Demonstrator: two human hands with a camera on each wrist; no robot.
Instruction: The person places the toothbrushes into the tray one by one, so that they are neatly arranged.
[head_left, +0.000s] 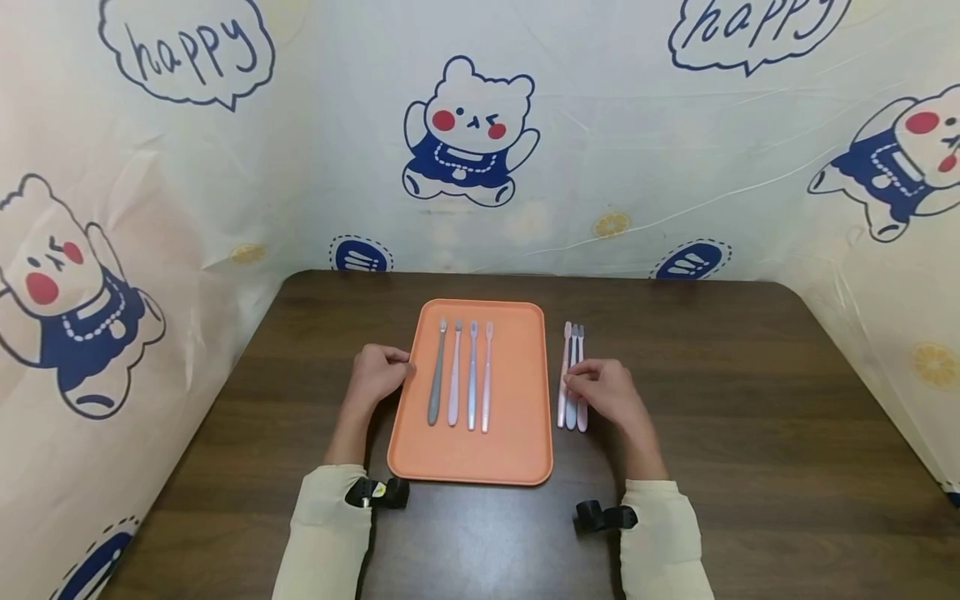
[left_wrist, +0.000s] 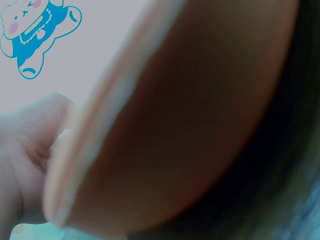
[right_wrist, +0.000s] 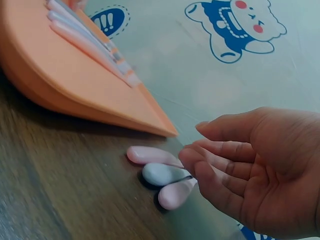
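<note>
An orange tray [head_left: 517, 450] lies on the table with several toothbrushes in a row on it, among them a grey-green one [head_left: 435, 383] and a blue one [head_left: 472, 383]. At the tray's left rim, my left hand [head_left: 377, 371] pinches the edge; the left wrist view shows the tray [left_wrist: 175, 125] tilted and very close. Just right of the tray lie three toothbrushes side by side: pink [right_wrist: 150, 155], blue-grey [right_wrist: 162, 175] and pale pink [right_wrist: 175, 195]. Over them hovers my right hand [head_left: 606, 387], fingers loosely bent, thumb apart, holding nothing.
The dark wooden table [head_left: 750, 400] extends to both sides of the tray. White sheeting [head_left: 585, 167] with cartoon bears rises behind and along the sides. A black wrist camera [head_left: 603, 517] sits by the right cuff, another [head_left: 378, 493] by the left.
</note>
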